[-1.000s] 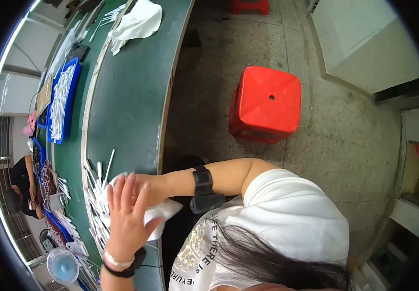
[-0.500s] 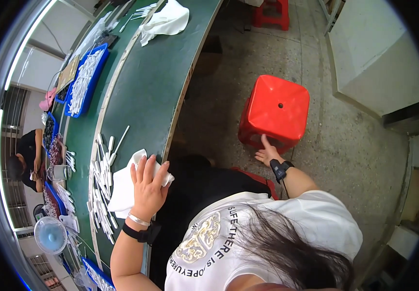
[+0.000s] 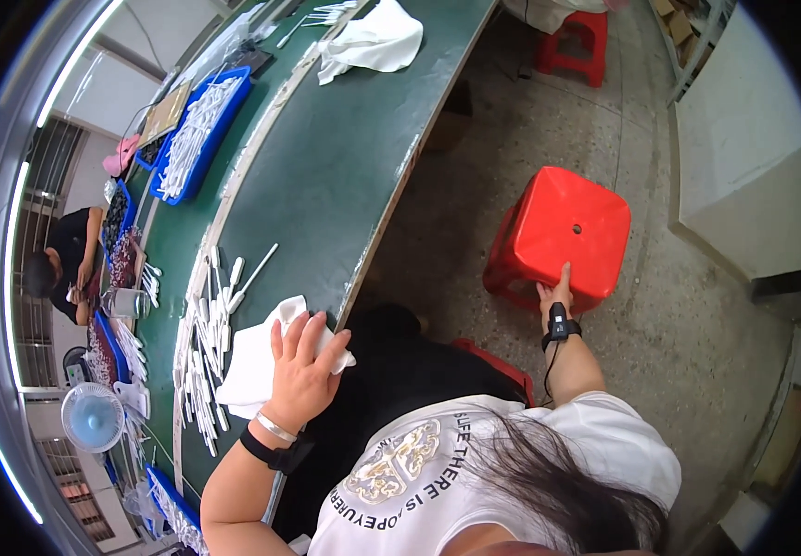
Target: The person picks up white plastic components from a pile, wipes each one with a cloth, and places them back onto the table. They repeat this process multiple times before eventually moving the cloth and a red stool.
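Observation:
My left hand (image 3: 306, 366) lies on a white cloth (image 3: 250, 371) at the table's near edge, fingers spread and flat, with a fold of cloth showing beside the fingertips. Left of the cloth is a loose pile of white plastic sticks with thicker ends (image 3: 204, 357). Off to the right, my right hand (image 3: 556, 295) grips the front edge of a red plastic stool (image 3: 575, 208). Its thumb presses on the seat top and the other fingers curl against the side, partly hidden. Each wrist wears a black strap.
The green table (image 3: 326, 157) curves away to the far left. On it stand a blue tray of white sticks (image 3: 198, 130), another white cloth (image 3: 377, 42) and a small fan (image 3: 93, 417). A person (image 3: 67, 264) works across the table. Another red stool (image 3: 575, 48) stands farther back.
My right hand has closed on the stool's edge, its thumb now over the seat top. The left hand stays on the cloth. The whole view has shifted.

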The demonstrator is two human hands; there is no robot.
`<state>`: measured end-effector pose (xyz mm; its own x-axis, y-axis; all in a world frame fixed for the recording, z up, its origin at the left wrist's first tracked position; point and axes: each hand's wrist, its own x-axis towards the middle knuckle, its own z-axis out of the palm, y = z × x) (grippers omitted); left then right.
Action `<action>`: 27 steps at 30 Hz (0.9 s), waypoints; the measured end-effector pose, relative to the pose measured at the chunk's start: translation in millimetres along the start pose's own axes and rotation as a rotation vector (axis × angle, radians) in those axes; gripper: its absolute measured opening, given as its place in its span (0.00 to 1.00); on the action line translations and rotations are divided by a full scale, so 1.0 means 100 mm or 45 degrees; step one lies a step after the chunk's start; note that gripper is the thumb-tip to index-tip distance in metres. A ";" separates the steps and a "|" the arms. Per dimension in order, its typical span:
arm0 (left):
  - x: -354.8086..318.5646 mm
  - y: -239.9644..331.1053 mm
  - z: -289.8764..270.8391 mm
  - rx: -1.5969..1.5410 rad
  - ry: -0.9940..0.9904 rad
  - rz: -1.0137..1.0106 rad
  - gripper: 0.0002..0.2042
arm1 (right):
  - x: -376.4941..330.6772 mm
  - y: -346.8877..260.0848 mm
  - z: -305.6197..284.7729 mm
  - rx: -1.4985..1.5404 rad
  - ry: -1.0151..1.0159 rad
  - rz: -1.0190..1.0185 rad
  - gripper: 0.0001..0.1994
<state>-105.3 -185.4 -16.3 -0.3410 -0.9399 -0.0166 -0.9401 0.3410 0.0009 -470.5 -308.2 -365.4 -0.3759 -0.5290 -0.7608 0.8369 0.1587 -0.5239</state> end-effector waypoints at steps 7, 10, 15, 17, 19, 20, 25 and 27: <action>-0.02 -0.02 -0.02 -0.017 -0.016 -0.033 0.27 | 0.51 -0.41 0.52 0.008 0.000 -0.176 0.39; -0.02 -0.01 -0.04 -0.016 -0.021 -0.053 0.26 | 0.82 -0.58 0.69 0.133 0.093 -0.128 0.35; -0.01 0.01 -0.01 -0.031 -0.035 -0.052 0.24 | 1.30 -0.71 0.67 0.160 -0.072 -0.101 0.35; 0.00 -0.01 0.01 -0.066 -0.059 -0.034 0.24 | 1.49 -0.78 0.59 -0.076 -0.199 -0.117 0.33; -0.02 -0.03 -0.01 -0.023 -0.059 -0.070 0.24 | 1.42 -0.74 0.51 -0.261 -0.258 -0.065 0.31; -0.04 -0.04 -0.01 -0.003 -0.064 -0.088 0.23 | 1.33 -0.65 0.54 -0.317 -0.260 -0.015 0.29; 0.09 -0.15 -0.01 -0.110 -0.056 -0.023 0.23 | 1.25 -0.29 -0.34 -1.541 -0.619 0.210 0.16; 0.11 -0.30 -0.10 -0.226 -0.124 0.018 0.23 | 0.67 0.35 -0.61 -2.177 -1.019 0.233 0.16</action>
<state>-81.2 -205.5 -6.6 -0.3598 -0.9263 -0.1118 -0.9243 0.3376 0.1781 -490.6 -287.7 -458.5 0.3272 -0.5414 -0.7745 -0.5867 0.5261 -0.6156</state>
